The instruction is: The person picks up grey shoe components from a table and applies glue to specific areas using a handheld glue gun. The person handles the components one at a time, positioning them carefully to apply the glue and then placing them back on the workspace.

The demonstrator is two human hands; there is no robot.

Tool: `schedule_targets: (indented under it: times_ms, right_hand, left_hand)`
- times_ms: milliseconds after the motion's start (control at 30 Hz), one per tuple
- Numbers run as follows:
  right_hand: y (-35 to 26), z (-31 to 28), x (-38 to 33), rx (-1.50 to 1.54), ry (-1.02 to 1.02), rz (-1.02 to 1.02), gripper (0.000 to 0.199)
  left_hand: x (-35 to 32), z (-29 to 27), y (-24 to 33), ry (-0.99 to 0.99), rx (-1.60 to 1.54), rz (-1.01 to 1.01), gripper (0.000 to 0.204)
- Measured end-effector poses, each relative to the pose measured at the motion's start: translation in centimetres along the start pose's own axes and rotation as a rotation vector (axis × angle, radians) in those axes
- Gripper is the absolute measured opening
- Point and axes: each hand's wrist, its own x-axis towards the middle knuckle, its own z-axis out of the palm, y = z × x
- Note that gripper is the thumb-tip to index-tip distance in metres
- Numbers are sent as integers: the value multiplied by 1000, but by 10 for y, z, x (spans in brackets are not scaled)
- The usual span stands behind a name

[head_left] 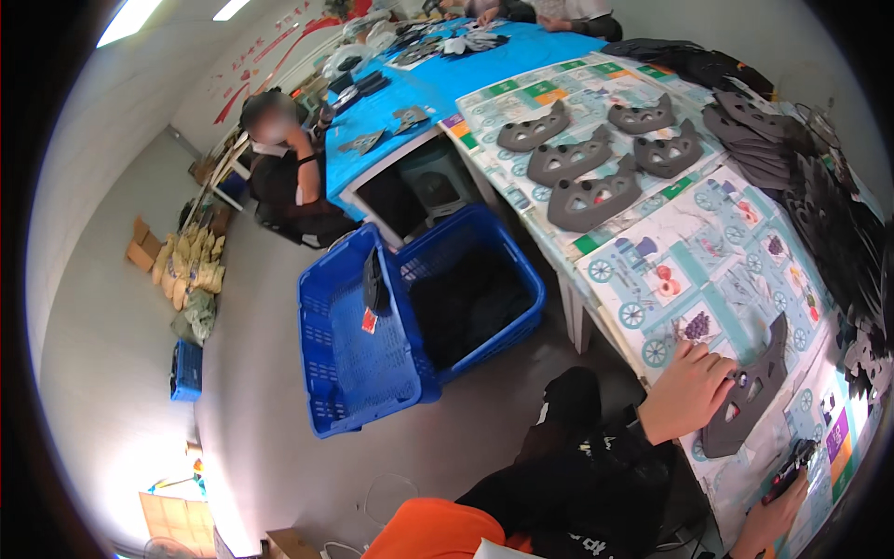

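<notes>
My left hand (687, 396) is at the near edge of the patterned tablecloth, its fingers closed on the edge of a dark grey curved piece (740, 430) with cut-out openings. A small shiny dot shows on the piece beside my fingertips. To the right and nearer, my right hand (780, 514) grips a small black and red hand tool (792, 469); its exact kind is unclear. Farther up the table lie several like pieces, among them a grey curved piece (582, 207) nearest me and another (669, 158) behind it.
A stack of grey pieces (750, 140) and a heap of black material (833, 219) line the table's right side. Two blue crates (321, 396) stand on the floor to the left. Beyond them a person (279, 182) sits beside a blue-covered table (410, 88); others work at its far end.
</notes>
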Motion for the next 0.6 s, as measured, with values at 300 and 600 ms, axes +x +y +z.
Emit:
schedule_targets:
  times_ms: [300, 600]
  right_hand:
    - [3, 23, -2, 287, 199, 20, 66]
    - [-5, 17, -1, 327, 163, 49, 65]
  left_hand:
    - [2, 0, 2, -13, -6, -5, 21]
    - [3, 0, 0, -20, 21, -11, 20]
